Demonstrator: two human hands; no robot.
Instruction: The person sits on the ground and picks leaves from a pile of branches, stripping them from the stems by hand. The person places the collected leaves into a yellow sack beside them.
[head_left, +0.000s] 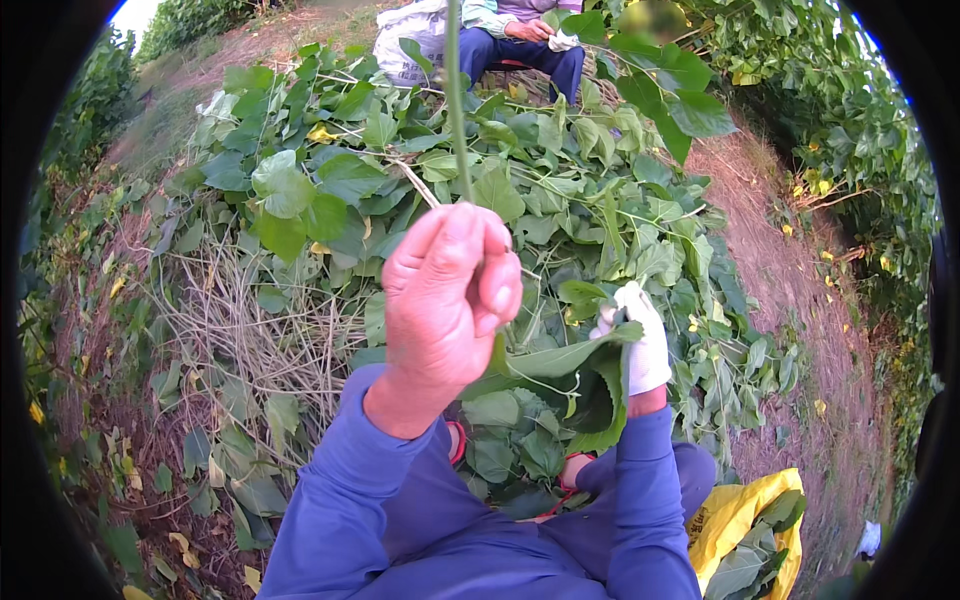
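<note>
My bare left hand (454, 300) is closed in a fist around a thin green stem (455, 105), raised in front of me. The stem stands nearly upright and runs out past the top of the picture. My right hand (643, 341) wears a white glove and grips several large green leaves (577, 356), low and to the right. Its fingertips are partly hidden by a leaf. Beneath both hands spreads a heap of cut leafy branches (540, 202). More loose leaves (495, 442) lie between my feet.
Stripped bare stems (247, 330) are piled at the left. A yellow sack (724, 517) with leaves in it stands by my right knee. Across the heap sits another person (487, 45) beside a white woven sack (411, 37). Leafy bushes (825, 112) line the right side.
</note>
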